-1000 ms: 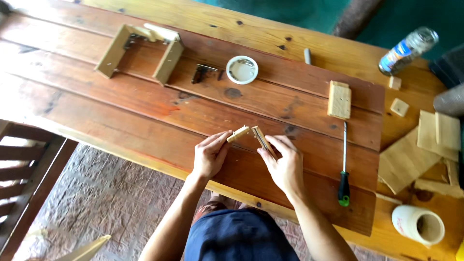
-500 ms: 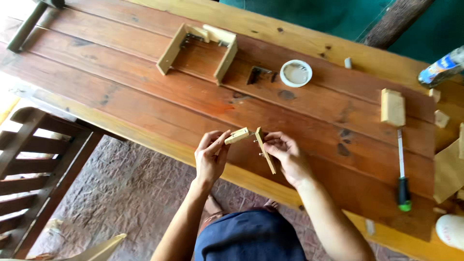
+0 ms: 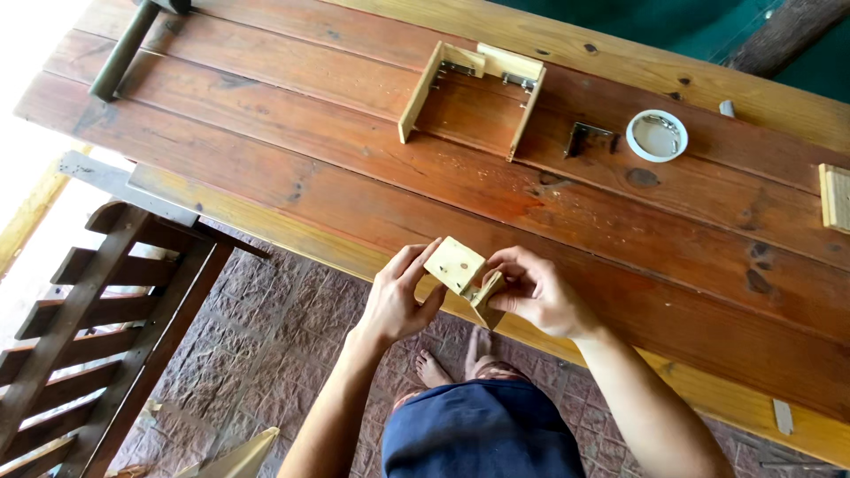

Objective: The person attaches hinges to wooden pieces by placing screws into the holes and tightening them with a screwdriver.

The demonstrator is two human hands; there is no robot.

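Observation:
Both my hands hold a small joined piece of pale wood [image 3: 460, 270] just off the near edge of the brown plank table [image 3: 336, 177]. My left hand [image 3: 398, 296] grips the flat square part from the left. My right hand [image 3: 536, 288] pinches the narrow part that sticks out below it. A few small dark holes show on the square face. The piece hangs in the air, apart from the table.
A U-shaped wooden frame [image 3: 469, 97] lies on the table further back, with a dark metal bracket [image 3: 586, 139] and a white round lid [image 3: 656, 135] to its right. A wooden block [image 3: 834, 196] sits at the right edge. A dark slatted chair [image 3: 106, 310] stands on the left.
My hands have lifted the wooden piece off the table and drawn it toward me past the table edge. The two wooden parts now sit joined. The view has shifted left.

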